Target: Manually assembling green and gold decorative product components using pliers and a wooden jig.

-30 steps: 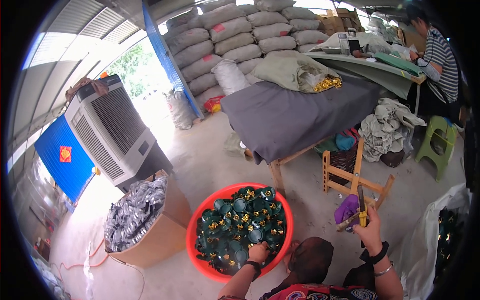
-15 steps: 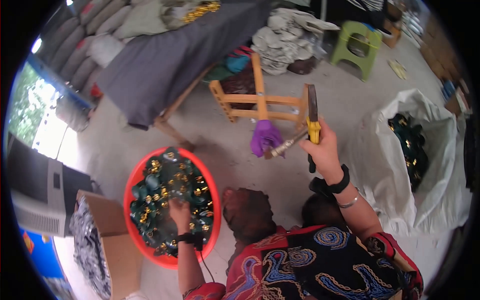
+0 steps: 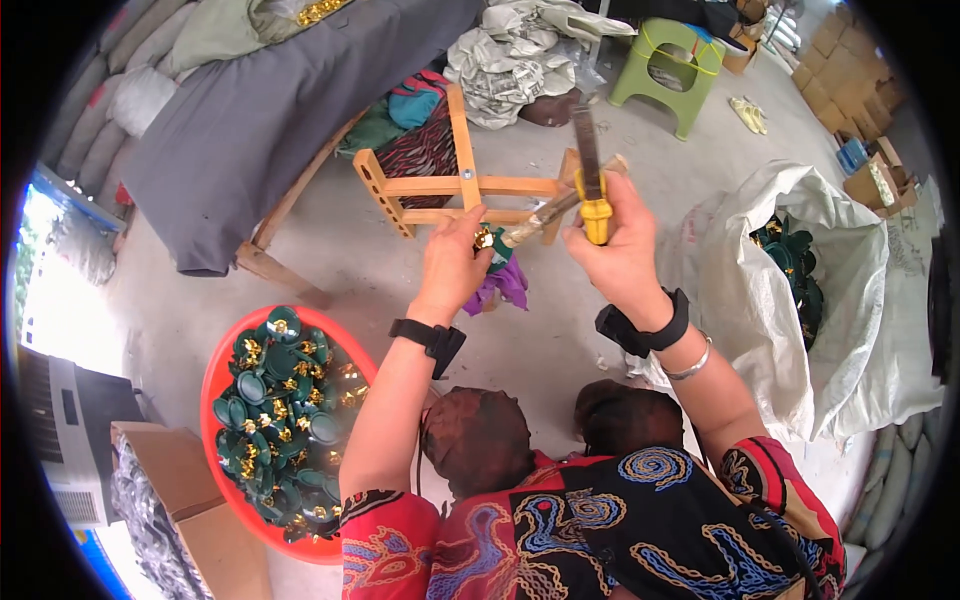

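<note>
My left hand (image 3: 450, 265) is closed on a dark green round piece with a shiny gold part (image 3: 500, 250), held at the near end of a worn, mottled rod (image 3: 540, 222). My right hand (image 3: 628, 245) grips a tool with a yellow handle (image 3: 594, 212) and a long, dark flat blade pointing up; its exact kind is unclear. The rod slants up behind the tool toward a wooden stand (image 3: 520, 186). A purple cloth (image 3: 503, 288) hangs just below the green piece. Left of my knees, a red-orange basin (image 3: 212, 405) holds many similar green and gold pieces.
A white woven sack (image 3: 725, 270) with green pieces inside stands at right. At lower left is an open cardboard box (image 3: 178, 470) of silvery pieces. A grey-covered table (image 3: 290, 110) stands at upper left, a green stool (image 3: 672, 70) at the far right, near crumpled sacks (image 3: 515, 65).
My left hand has left the basin and come up to the rod's end, now holding a green and gold piece. My right hand still holds the yellow-handled tool. The view has shifted.
</note>
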Demonstrator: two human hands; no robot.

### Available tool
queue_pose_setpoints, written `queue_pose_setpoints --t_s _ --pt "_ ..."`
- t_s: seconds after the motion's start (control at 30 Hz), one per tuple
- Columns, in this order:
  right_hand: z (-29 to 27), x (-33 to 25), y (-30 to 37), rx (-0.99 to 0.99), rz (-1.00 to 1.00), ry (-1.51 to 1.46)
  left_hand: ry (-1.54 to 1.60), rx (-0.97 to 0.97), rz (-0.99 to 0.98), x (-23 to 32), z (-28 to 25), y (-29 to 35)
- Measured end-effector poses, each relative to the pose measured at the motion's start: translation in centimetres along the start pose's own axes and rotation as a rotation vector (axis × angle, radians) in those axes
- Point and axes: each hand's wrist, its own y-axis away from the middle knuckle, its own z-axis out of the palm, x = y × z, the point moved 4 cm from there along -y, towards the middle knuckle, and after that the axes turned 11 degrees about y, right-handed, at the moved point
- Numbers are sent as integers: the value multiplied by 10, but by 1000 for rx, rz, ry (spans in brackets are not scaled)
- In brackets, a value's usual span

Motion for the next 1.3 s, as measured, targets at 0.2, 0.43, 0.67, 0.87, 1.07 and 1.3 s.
queue_pose_setpoints --t_s 0.2,0.43,0.67,0.87,1.07,1.3 --pt "29 -5 -19 -94 -255 174 83 81 -69 -6 9 -3" --pt "60 9 -21 -183 -382 183 96 109 -33 -8 5 -4" --pt "62 -9 -26 -351 -399 267 139 -34 -206 -22 14 3" --pt "16 -41 -56 -402 -384 374 162 221 103 -13 12 1" --pt "-54 -120 -88 165 -550 420 179 244 125 -10 9 1" --pt "-5 -57 -65 -363 -301 758 76 182 87 -16 11 4"
